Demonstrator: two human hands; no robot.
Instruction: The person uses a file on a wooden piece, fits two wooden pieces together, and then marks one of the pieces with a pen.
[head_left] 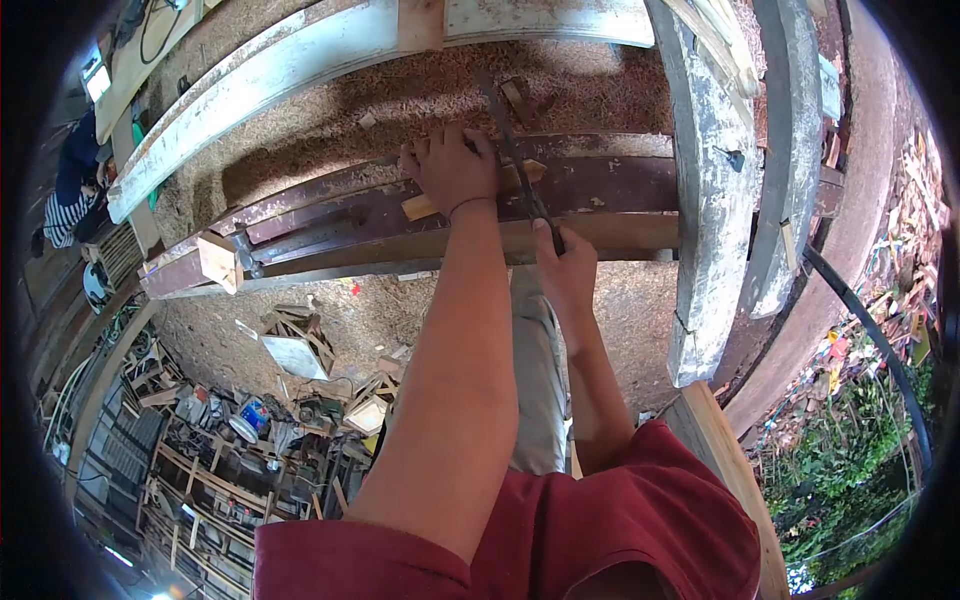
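Observation:
My left hand [455, 172] presses down on a small light wood strip [419, 207], fingers spread over it and the dark red-brown beam [610, 185] beneath. Just to its right, my right hand [565, 258] is wrapped round the near end of a long dark tool [513, 150], thin like a saw or file. The tool points away from me and crosses the strip beside my left hand. Its exact kind is hard to make out. A hammer [248, 255] lies on the beam at the left, against a wood block [219, 262].
Pale painted beams [712, 200] run lengthwise at the right, and a long white board [270, 80] curves across the far side. Sawdust and offcuts cover the ground. Another person [75, 190] is at the far left. A black hose [870, 325] hangs at the right.

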